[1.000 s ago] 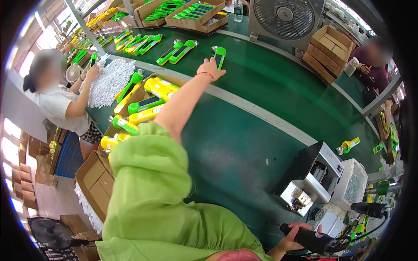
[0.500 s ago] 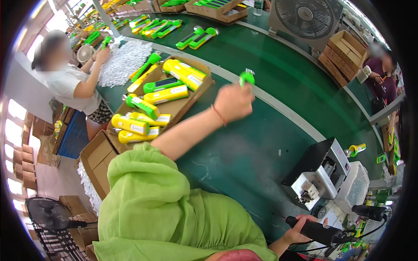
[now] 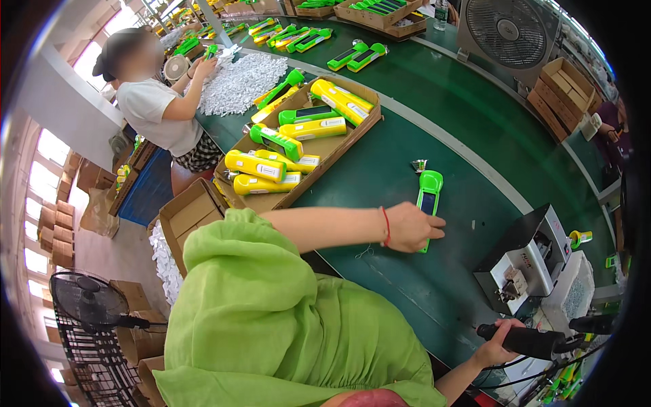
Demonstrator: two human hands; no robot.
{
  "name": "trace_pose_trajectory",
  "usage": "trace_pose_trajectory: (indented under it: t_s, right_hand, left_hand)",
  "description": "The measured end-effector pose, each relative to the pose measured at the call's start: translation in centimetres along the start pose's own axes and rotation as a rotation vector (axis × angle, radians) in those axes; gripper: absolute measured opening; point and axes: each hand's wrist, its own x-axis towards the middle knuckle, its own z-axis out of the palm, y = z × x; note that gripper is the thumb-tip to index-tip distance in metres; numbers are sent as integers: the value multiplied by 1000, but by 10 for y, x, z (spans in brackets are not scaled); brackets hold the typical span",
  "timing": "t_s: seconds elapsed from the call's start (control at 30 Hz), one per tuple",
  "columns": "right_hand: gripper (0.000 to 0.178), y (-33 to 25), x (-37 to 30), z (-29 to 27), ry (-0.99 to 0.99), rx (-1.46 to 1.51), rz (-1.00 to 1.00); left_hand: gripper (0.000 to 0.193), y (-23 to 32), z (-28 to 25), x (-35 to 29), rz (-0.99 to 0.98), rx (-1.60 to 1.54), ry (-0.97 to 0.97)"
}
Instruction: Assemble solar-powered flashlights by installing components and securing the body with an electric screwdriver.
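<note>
My left hand (image 3: pixel 409 228) is low over the green tabletop, closed about the lower end of a green flashlight (image 3: pixel 429 184) with a dark panel on its face. The palm and part of the fingers hide that end. A shiny reflector piece (image 3: pixel 420 165) sits at the flashlight's head. At the lower right, my right hand (image 3: pixel 497 344) grips a black electric screwdriver (image 3: pixel 522 340), its tip pointing left and cables trailing from its rear. Left of my left hand, a cardboard tray (image 3: pixel 319 178) holds several yellow and green flashlights.
A black and silver machine (image 3: pixel 525 258) stands on the right, beside a white foam box (image 3: pixel 571 288) of small parts. Beyond the tray, a co-worker (image 3: pixel 152 102) handles a green piece near a white heap (image 3: pixel 241 81). A large fan (image 3: pixel 508 30) stands at the back.
My left hand has come back toward me with the green flashlight, which now lies along the tabletop. The view has shifted; my right hand still holds the screwdriver.
</note>
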Motion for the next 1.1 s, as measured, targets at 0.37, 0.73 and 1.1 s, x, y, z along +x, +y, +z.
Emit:
trace_pose_trajectory:
  t_s: [0.37,0.73,1.1]
  right_hand:
    - [61,2,1,-2,-21,1,-45]
    - [54,8,3,-6,-92,30,-67]
    - [13,1,-2,-21,14,-153,99]
  left_hand:
    - [42,13,33,30,363,331,77]
    - [51,75,85,55,382,94,296]
    - [40,93,71,53,336,-106,193]
